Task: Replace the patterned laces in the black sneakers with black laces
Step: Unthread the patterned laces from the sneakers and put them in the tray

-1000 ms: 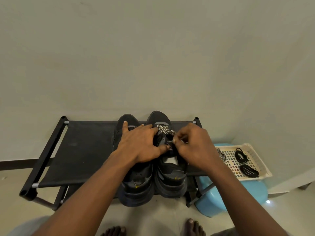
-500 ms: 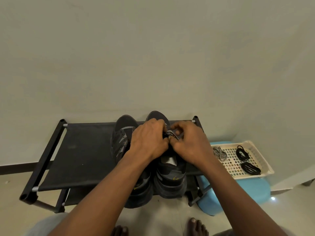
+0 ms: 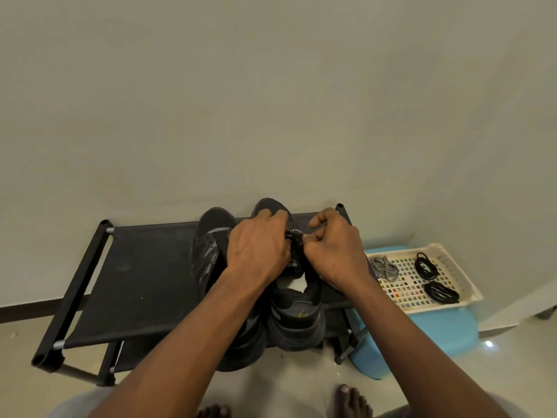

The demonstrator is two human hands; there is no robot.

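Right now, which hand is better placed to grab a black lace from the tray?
Probably right: the tray lies just beyond the right hand; the left hand would cross it. Both pinch the patterned lace.

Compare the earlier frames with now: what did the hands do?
The left hand left the left sneaker and moved forward onto the right sneaker, joining the right hand on the patterned lace, both gripping it. Sneakers and the tray laces stayed put.

Left hand (image 3: pixel 259 251) curled, right hand (image 3: pixel 334 251) seemingly pinching, both close together
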